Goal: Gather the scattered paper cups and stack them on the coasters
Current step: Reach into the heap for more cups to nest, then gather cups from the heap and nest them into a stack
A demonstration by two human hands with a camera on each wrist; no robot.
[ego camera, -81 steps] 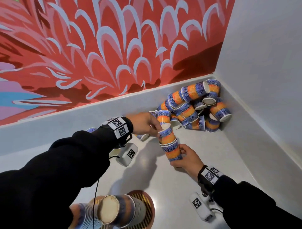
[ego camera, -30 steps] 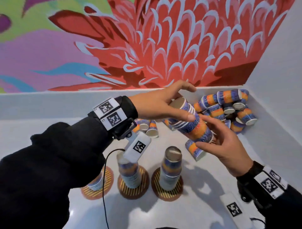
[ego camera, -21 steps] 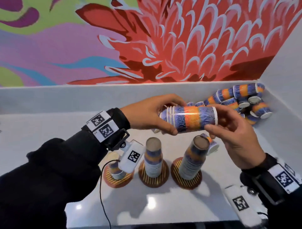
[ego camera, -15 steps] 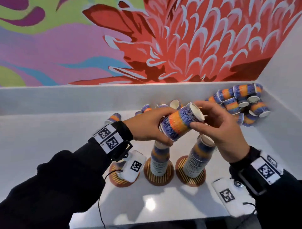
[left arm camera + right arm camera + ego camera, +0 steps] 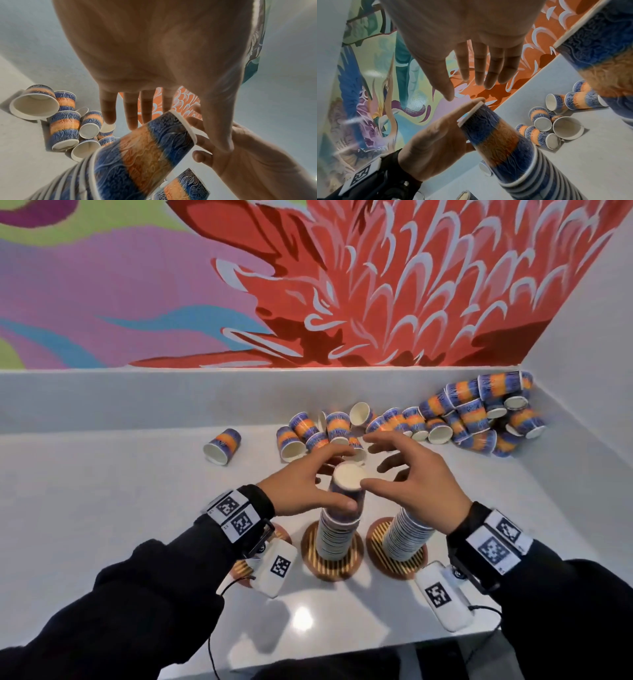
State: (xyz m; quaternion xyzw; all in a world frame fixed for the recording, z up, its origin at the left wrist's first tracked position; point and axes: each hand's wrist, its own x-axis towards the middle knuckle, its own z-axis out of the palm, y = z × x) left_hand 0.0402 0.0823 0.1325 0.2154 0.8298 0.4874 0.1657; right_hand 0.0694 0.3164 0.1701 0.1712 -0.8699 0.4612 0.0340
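bright mural wall wraps the corner behind my pale bench, where three coasters sit near the front edge. i have the inverted middle stack standing on its coaster, base up. my left hand curls lightly round the top cup, thumb on its side, i think to steady the tall column. my right hand hovers just beside it, fingers spread and holding nothing. the right stack leans on its own coaster. half a second ago both hands held the bundle tilted in the air; now it is seated. loose cups lie heaped in the far corner, more just behind my hands.
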